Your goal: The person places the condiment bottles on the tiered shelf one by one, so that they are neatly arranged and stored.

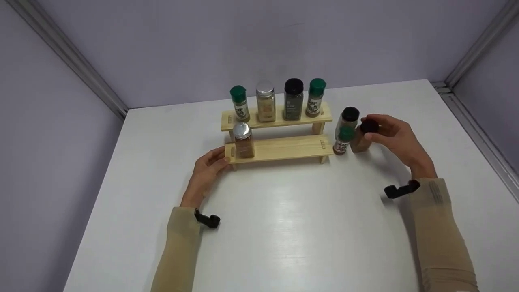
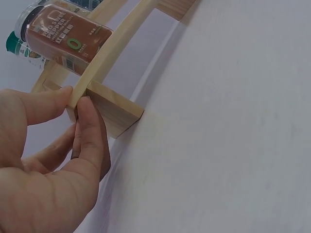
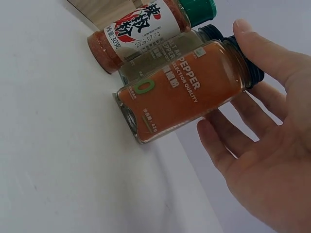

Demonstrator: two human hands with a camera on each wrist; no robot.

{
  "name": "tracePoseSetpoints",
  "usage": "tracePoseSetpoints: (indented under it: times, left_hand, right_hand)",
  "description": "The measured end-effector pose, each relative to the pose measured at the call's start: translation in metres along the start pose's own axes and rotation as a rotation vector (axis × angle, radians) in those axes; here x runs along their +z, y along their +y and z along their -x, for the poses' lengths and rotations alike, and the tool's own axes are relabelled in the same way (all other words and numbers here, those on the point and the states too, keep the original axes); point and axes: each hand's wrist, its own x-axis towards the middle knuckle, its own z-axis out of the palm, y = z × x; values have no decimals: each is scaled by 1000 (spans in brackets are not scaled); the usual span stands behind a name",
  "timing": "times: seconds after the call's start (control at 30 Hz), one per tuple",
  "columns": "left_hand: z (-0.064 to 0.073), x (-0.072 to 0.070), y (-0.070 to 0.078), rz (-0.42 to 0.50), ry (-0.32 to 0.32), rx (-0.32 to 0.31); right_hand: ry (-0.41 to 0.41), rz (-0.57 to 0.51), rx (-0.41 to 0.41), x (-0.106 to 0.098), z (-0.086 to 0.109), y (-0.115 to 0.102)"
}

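Observation:
My left hand (image 1: 206, 173) pinches the left end of the lower board of a two-step wooden rack (image 1: 288, 149). In the left wrist view, the thumb rests on the board's end and the fingers (image 2: 90, 131) lie beneath it. A silver-capped jar of red pepper (image 1: 244, 146) stands on that step, near this hand. At right, my right hand (image 1: 399, 140) holds an orange-brown pepper jar (image 3: 187, 92) by its dark cap, thumb on one side, fingers behind. Close against it stand a green-capped chili powder bottle (image 3: 146, 31) and another black-capped jar (image 1: 349, 117).
On the upper step stand a green-capped bottle (image 1: 240, 105), a silver-capped jar (image 1: 266, 103), a black-capped jar (image 1: 293, 101) and another green-capped bottle (image 1: 315, 99). A white table (image 1: 279, 227) bears everything, with a pale wall (image 1: 178, 52) behind it.

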Motion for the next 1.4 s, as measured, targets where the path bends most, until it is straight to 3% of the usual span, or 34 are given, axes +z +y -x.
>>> tracePoseSetpoints:
  times: [0.33, 0.67, 0.93, 1.17, 1.4]
  left_hand:
    - [0, 1, -1, 6, 0, 5]
    - [1, 1, -3, 20, -5, 12]
    - [1, 0, -2, 11, -7, 21]
    - [-1, -1, -2, 17, -4, 22]
    - [-1, -1, -2, 36, -13, 24]
  right_hand:
    - [-20, -3, 9, 2, 1, 2]
    - [32, -38, -46, 6, 0, -1]
    - [99, -101, -122, -1, 3, -15]
    - [167, -141, -133, -3, 8, -36]
    - [147, -295, -274, -2, 10, -50]
